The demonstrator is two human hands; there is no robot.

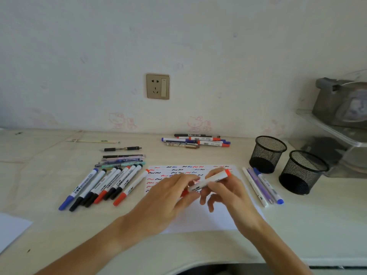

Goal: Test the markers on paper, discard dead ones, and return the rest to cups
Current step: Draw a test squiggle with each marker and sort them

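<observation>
The right hand [224, 190] curls its thumb and fingers round the barrel of a white marker [208, 180] with a red end, held just above the paper [198, 217]; the marker's long axis runs diagonally, its red end pointing up and to the right, toward the mesh cups, and its lower end toward the left hand [170, 195]. The left hand's fingertips pinch that lower end, where a patch of red shows; whether this is a cap on or coming off is blurred and hidden by the fingers. The far half of the paper carries rows of red, black and blue squiggles, partly covered by both hands. Left of the paper lies a fanned row of markers [103, 185], their capped ends pointing toward the person, with a stack of thinner pens [122, 160] just beyond it. Beyond the paper, near the wall, sits another pile of markers [198, 140]. Right of the paper lie a few pens [262, 185], and past them stand two black mesh cups [267, 153] [303, 171], whose insides look dark and hard to read.
</observation>
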